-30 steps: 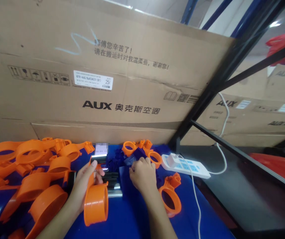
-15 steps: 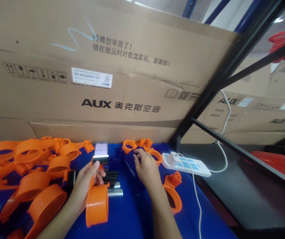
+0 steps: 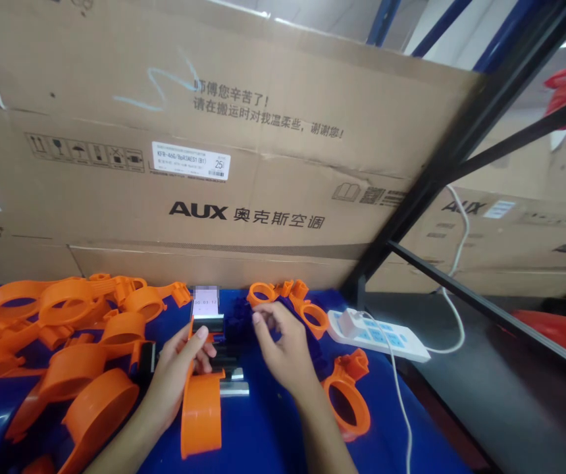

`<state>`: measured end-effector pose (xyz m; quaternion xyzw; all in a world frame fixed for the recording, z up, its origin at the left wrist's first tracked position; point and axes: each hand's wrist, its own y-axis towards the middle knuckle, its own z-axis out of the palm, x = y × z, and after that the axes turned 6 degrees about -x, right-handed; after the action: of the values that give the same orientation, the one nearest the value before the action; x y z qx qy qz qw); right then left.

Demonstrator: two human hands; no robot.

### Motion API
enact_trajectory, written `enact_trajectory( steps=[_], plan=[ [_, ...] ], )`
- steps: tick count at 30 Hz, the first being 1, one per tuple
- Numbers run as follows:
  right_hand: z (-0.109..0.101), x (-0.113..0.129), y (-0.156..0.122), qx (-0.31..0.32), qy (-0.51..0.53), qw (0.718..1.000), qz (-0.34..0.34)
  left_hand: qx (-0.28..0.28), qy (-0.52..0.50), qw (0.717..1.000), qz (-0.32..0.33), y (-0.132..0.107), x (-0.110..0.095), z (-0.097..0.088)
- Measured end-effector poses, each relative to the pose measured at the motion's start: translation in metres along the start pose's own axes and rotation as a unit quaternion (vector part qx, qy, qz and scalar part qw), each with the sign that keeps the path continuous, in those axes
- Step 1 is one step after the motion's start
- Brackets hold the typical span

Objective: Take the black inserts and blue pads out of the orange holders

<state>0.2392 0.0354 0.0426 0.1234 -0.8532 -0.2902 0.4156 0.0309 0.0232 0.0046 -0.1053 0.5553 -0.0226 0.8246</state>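
Observation:
My left hand (image 3: 184, 359) is closed around the handle of an orange tape dispenser (image 3: 201, 415), its round tape holder hanging toward me. At the dispenser's far end is a black piece (image 3: 208, 324) with a pale toothed edge. My right hand (image 3: 283, 345) is raised a little to the right of it, thumb and fingers curled close together; whatever is between the fingertips is too small or hidden to make out. Small dark blue parts (image 3: 244, 316) lie just beyond, on the blue surface. Silver metal strips (image 3: 234, 388) and black pieces lie between my hands.
Several orange dispenser bodies (image 3: 73, 372) are piled on the left; a few more (image 3: 347, 401) lie on the right. A phone (image 3: 206, 301) showing a timer stands at the back, before a large cardboard box (image 3: 243, 243). A white power strip (image 3: 379, 336) with a cable lies right, beside a black frame (image 3: 411, 204).
My right hand has drawn back from the dark blue parts and turned, its thumb now showing. My left hand still holds the tape dispenser. The whole view has shifted slightly.

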Motion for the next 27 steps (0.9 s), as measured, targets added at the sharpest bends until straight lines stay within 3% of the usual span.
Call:
enact_trajectory(
  steps=[2, 5, 14, 27],
  plan=[
    [0.009, 0.015, -0.005, 0.057, 0.075, 0.996, -0.012, -0.004, 0.008, 1.000, 0.005, 0.000, 0.000, 0.001],
    [0.022, 0.027, -0.013, 0.094, 0.105, 0.989, -0.033, 0.002, -0.015, 1.000, 0.017, 0.000, -0.001, 0.001],
    [0.038, 0.017, -0.026, 0.102, 0.046, 0.993, -0.049, 0.018, -0.007, 1.000, 0.004, 0.002, 0.006, -0.001],
    [0.046, 0.010, -0.034, 0.113, -0.001, 0.986, -0.120, 0.025, 0.099, 0.992, 0.072, 0.000, -0.001, -0.003]
  ],
)
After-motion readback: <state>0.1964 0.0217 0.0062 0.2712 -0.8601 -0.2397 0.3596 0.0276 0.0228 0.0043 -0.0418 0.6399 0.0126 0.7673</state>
